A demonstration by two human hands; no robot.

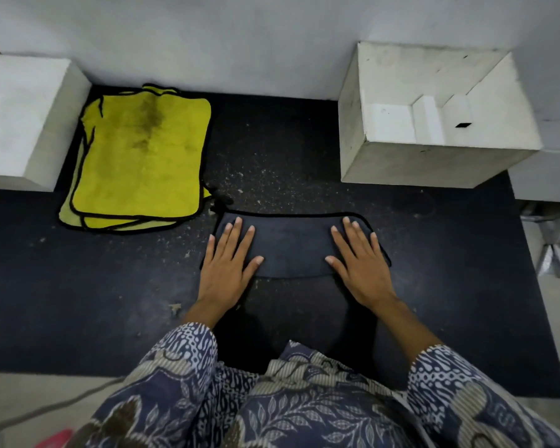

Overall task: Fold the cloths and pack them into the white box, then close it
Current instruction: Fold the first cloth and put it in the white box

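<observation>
Patterned blue-and-white batik sleeves [188, 357] fill the bottom of the head view, and from them both hands reach forward onto a dark grey folded microfibre cloth with black stitched edging [291, 247] lying on the black speckled rubber mat [78, 302]. Each grip is spread flat: the left hand [228, 263] presses the cloth's left end, the right hand [359, 263] its right end, fingers straight and fanned, pinching nothing. Ahead and to the left of the left hand, well apart from it, lies a loose stack of yellow microfibre cloths with black edging [139, 156], unfolded and overlapping askew. Ahead and to the right of the right hand stands the open white cardboard box [434, 163], its flaps tucked down inside, no cloth visible in it. A second white block or box [23, 124] sits far left, beyond the yellow stack. The step in hand looks like smoothing a fold in the first cloth; next would likely come another fold or a lift toward the box on the right, needing both grips to pinch the edges. No brand, label or legible writing shows anywhere.
</observation>
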